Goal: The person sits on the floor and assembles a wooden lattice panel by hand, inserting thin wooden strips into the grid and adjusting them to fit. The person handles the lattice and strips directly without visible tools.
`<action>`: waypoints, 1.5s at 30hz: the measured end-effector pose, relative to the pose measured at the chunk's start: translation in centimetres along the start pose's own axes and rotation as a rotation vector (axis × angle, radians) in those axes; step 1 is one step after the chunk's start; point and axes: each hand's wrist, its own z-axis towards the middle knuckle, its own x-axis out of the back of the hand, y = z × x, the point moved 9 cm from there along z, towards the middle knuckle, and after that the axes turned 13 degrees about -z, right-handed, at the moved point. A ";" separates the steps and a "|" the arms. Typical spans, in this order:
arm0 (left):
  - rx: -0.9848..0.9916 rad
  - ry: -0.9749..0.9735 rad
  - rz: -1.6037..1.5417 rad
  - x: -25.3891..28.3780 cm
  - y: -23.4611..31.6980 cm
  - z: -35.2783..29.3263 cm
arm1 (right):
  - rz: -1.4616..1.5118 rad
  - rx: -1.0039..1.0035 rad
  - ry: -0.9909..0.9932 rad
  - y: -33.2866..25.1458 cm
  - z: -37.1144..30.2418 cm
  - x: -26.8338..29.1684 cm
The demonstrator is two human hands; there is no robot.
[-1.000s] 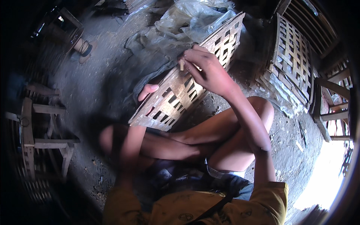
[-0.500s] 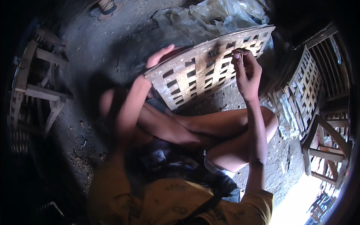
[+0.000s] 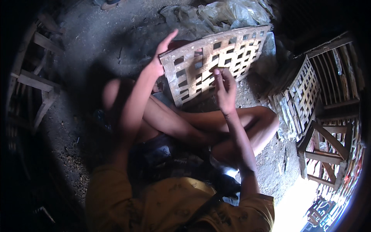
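A woven panel of flat, pale strips, perhaps bamboo (image 3: 208, 51), stands tilted in front of my crossed legs, with square gaps between its strips. My left hand (image 3: 162, 54) grips its left end; the thumb points up and the other fingers go behind the panel, partly hidden. Close to the middle of the panel's near face is my right hand (image 3: 225, 87), its thumb and fingers pinched together. Whatever sits in that pinch is too small to make out.
Crumpled clear plastic sheeting (image 3: 220, 16) lies beyond the panel. More lattice panels (image 3: 305, 94) lean at the right, near a wooden trestle (image 3: 324, 157). Another wooden frame (image 3: 36, 82) stands at the left. Debris (image 3: 75, 166) is scattered over the dirt floor.
My right hand has moved left and down, from the panel's right part to its middle, still pinched. The view has shifted a little; my left hand keeps its hold on the panel's end.
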 end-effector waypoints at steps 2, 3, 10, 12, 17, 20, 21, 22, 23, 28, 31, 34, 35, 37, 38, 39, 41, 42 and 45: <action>-0.125 0.174 0.122 -1.0 2.2 -2.1 | 0.003 -0.074 -0.054 1.5 -1.0 -0.8; -0.091 0.082 0.119 -0.3 3.2 -2.2 | 0.034 -0.091 -0.079 2.1 -1.3 -1.5; -0.246 0.045 0.601 0.0 4.1 -1.8 | 0.196 -0.133 -0.167 4.0 -1.0 -2.6; -0.307 0.154 0.790 -0.3 5.2 -2.0 | 0.147 -0.093 -0.155 5.2 -0.3 -2.0; -0.151 0.204 1.025 3.5 6.5 -1.5 | 0.160 -0.159 -0.171 7.4 0.7 -0.2; -0.237 0.211 0.966 3.8 6.8 -0.6 | -0.061 -0.012 -0.135 7.8 1.7 2.3; -0.254 0.206 0.971 3.6 6.8 -0.6 | -0.100 -0.015 -0.138 7.9 1.6 2.8; -0.272 0.203 0.976 3.4 7.1 -0.8 | -0.138 -0.018 -0.141 8.0 1.5 3.2; -0.286 0.201 0.979 3.2 7.1 -1.1 | -0.177 -0.025 -0.146 8.2 1.3 3.6; -0.373 0.234 1.105 1.4 8.7 -2.5 | -0.454 0.049 -0.308 7.8 1.1 2.9; -0.445 0.305 1.046 1.4 9.0 -4.3 | -0.426 0.052 -0.267 7.5 0.7 1.2; -0.514 0.337 0.839 -1.0 7.4 -4.1 | -0.517 0.047 -0.363 9.0 -0.2 -0.3; -0.543 0.352 0.791 -0.8 7.5 -4.5 | -0.545 0.099 -0.375 8.9 -0.2 -1.4; -0.558 0.269 0.668 -0.8 6.9 -5.2 | -0.583 0.113 -0.396 10.7 -0.4 -3.3; -0.532 0.223 0.610 -1.8 6.6 -5.4 | -0.639 0.164 -0.386 10.7 -0.2 -4.0; -0.505 0.177 0.547 -2.2 6.3 -5.4 | -0.697 0.214 -0.380 10.6 -0.2 -4.7; -0.490 0.150 0.478 -2.0 5.9 -5.3 | -0.706 0.256 -0.365 10.6 0.0 -5.7; -0.487 0.138 0.443 -1.8 5.7 -5.2 | -0.708 0.279 -0.359 10.6 0.2 -6.1; -0.462 0.013 0.466 -2.1 5.6 -4.2 | -0.727 0.304 -0.316 11.5 0.0 -7.2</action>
